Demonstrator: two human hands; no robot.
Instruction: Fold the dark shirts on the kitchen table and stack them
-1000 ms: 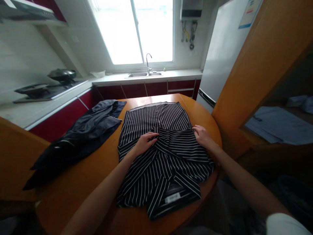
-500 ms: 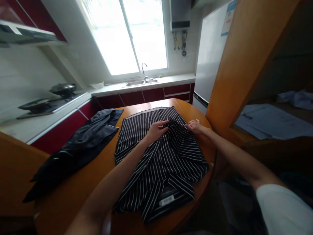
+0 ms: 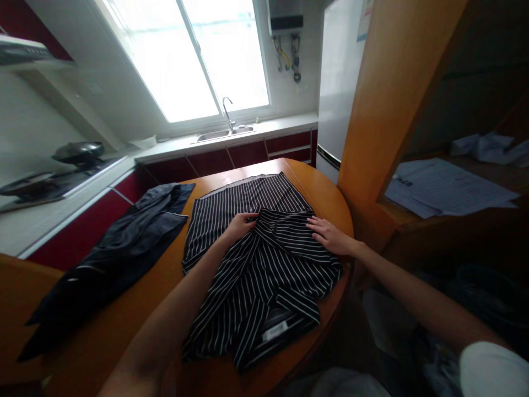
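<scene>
A black shirt with white stripes (image 3: 264, 264) lies spread on the wooden table, its collar and white label toward me. Its sleeves are folded inward over the body. My left hand (image 3: 241, 226) pinches the end of the folded right-hand sleeve near the shirt's middle. My right hand (image 3: 327, 234) rests flat with fingers stretched out on that sleeve, near the shirt's right edge.
A dark jacket-like garment (image 3: 119, 253) lies along the left of the round-ended table (image 3: 326, 184). Beyond stands a counter with a sink (image 3: 215, 135). A wooden post (image 3: 380, 110) and a shelf with papers (image 3: 442, 187) are at the right.
The bunched sleeve now lies flatter across the shirt. My left hand has drawn its end leftward, and my right hand has moved from the edge onto the cloth. The view has shifted slightly.
</scene>
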